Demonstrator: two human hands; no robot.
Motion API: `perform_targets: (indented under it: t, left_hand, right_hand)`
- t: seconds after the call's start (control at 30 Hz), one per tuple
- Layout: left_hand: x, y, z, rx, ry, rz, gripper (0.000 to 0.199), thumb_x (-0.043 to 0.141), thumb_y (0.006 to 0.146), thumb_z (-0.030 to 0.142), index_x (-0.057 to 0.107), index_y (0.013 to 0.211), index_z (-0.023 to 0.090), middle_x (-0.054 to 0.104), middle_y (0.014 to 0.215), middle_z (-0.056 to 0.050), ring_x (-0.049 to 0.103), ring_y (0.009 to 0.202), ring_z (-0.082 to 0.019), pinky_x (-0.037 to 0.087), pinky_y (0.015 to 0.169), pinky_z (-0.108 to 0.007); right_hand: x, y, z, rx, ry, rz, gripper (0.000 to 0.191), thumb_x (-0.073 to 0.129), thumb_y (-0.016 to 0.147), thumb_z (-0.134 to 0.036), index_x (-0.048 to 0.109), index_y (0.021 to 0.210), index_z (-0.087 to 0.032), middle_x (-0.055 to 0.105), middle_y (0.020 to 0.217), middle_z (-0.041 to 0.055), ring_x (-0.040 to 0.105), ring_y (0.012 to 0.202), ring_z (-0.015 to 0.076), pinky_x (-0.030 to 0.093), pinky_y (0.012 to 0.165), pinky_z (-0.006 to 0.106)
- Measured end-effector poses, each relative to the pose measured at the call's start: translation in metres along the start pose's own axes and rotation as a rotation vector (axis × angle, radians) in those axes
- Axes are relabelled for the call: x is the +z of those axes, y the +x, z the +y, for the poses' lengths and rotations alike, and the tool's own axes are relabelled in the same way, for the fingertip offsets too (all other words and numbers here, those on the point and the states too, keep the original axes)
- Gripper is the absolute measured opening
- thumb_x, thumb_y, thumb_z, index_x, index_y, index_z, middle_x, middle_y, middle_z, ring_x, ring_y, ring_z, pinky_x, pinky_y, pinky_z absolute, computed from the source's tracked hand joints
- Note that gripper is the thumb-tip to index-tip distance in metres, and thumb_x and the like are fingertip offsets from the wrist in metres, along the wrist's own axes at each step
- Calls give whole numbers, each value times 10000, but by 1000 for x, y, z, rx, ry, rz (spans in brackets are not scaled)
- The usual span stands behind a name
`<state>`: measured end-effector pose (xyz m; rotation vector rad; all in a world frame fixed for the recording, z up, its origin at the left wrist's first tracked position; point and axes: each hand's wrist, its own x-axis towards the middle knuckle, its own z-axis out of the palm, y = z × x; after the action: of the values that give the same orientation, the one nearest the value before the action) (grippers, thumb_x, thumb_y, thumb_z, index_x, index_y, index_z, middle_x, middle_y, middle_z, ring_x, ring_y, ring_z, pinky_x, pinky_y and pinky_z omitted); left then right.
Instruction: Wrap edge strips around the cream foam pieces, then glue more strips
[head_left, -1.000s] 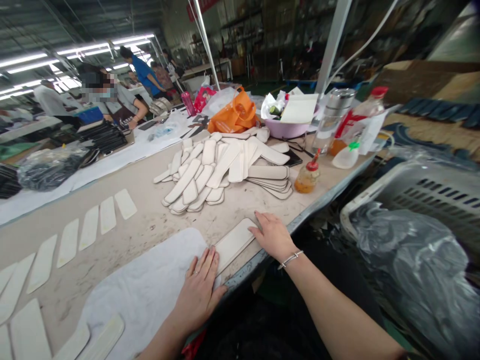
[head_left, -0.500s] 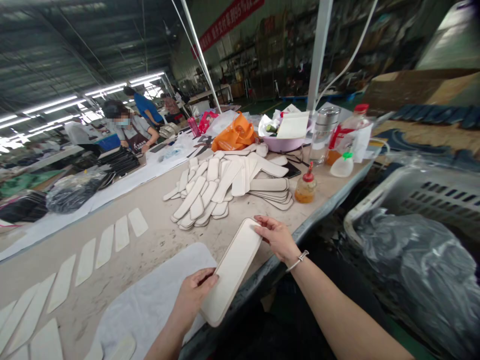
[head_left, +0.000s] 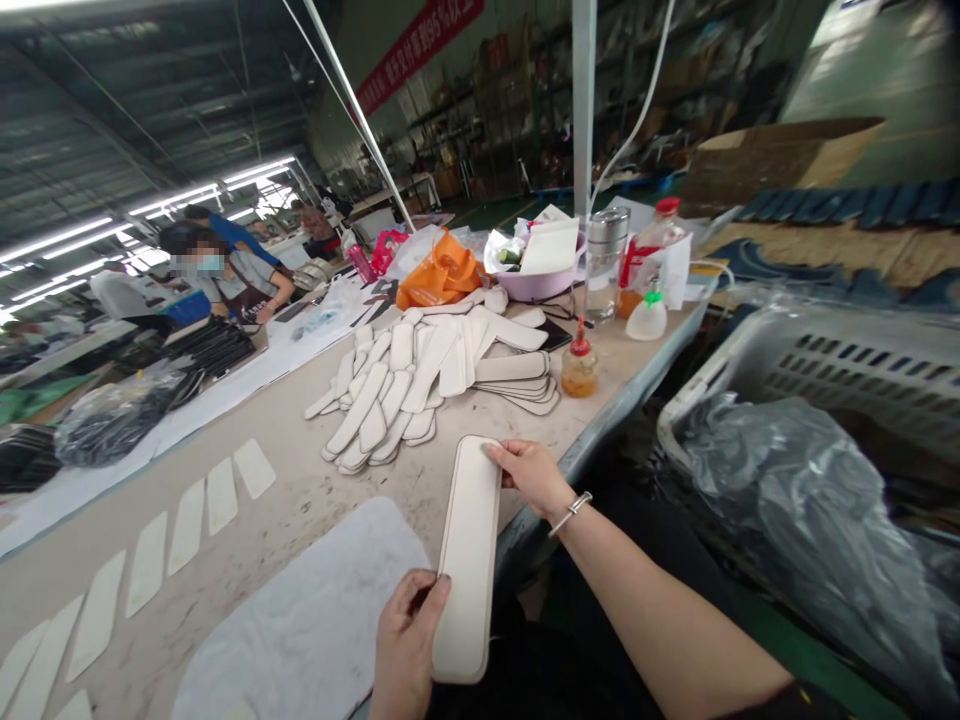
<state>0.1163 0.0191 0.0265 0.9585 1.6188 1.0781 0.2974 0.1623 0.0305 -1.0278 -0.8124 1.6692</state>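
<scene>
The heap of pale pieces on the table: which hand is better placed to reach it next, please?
Probably the right hand. It grips the held piece near its far end, closer to the heap. The left hand grips lower, farther back. Both are occupied.

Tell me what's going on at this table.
A person holds up a long pale strip, left hand on its lower left edge, right hand at the top. More strips lie heaped beyond it, others in a row to the left. A white cloth lies on the table.
</scene>
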Motion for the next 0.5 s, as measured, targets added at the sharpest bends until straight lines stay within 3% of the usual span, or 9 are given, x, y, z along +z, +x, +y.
perform_targets:
  t: [0.5]
  left_hand:
    - [9,-4,8,-37,-9,10,321,695,662,404,480,671,165,477,605,37,425,545,-91,352,485,-188]
  right_hand:
    - [2,1,2,4,-93,7,261,597,713,-435,620,711,-175,548,588,-34,498,524,95,449,492,213]
